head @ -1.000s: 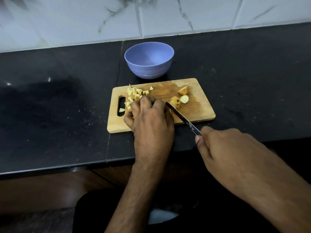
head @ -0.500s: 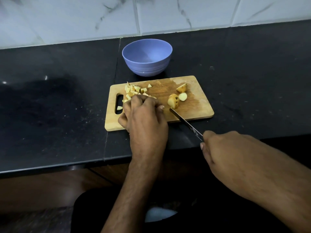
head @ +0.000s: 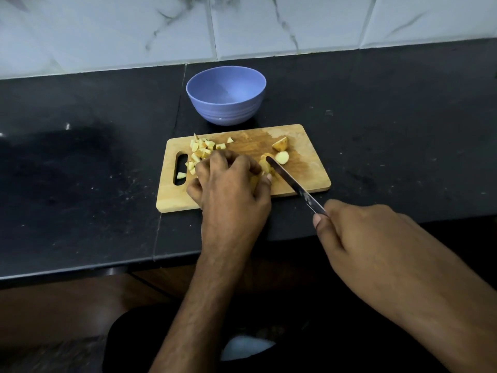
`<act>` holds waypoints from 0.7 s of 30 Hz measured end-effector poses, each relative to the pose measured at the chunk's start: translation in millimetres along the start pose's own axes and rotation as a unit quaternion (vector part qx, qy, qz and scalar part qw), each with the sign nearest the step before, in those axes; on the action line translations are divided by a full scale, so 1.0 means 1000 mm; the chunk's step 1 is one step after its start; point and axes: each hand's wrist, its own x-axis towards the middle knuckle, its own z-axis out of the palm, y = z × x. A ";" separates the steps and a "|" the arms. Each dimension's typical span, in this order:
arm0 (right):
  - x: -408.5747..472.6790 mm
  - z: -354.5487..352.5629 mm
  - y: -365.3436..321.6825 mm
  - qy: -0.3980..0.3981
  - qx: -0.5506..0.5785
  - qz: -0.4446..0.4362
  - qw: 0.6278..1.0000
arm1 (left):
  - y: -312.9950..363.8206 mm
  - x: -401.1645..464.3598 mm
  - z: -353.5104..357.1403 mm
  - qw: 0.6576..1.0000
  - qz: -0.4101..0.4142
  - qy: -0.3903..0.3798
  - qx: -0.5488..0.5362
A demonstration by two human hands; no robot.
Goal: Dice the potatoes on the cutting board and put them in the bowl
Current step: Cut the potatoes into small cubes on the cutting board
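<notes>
The knife (head: 291, 183) has slid forward into the potato piece (head: 266, 165) – seemingly pinched by the curled left hand (head: 231, 184); the right hand (head: 360, 235) grips the handle.

Potatoes part-diced on a wooden cutting board (head: 309, 181), blue bowl (head: 226, 95) behind it.
Pale diced pieces (head: 201, 152) are heaped by the board's handle slot; a wedge (head: 280, 144) and a rounded chunk (head: 282, 157) lie right of centre; the potato piece (head: 265, 164) under the knife (head: 290, 181) is mostly hidden.
</notes>
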 end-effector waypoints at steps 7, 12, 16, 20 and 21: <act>0.005 0.009 -0.001 0.019 0.017 -0.011 1.000 | -0.002 0.006 0.001 0.997 -0.057 0.042 -0.013; 0.005 0.009 0.000 0.000 0.003 0.000 1.000 | -0.004 0.007 0.002 0.995 -0.060 0.079 -0.019; 0.001 0.008 0.002 -0.014 -0.025 0.017 0.999 | -0.002 0.007 0.003 0.995 -0.021 0.097 -0.006; 0.000 0.009 0.003 -0.022 -0.033 0.026 0.999 | 0.002 0.006 0.002 0.995 0.037 0.084 -0.025; 0.001 0.009 0.004 -0.022 -0.036 0.028 0.999 | 0.002 0.006 0.002 0.996 0.044 0.074 -0.024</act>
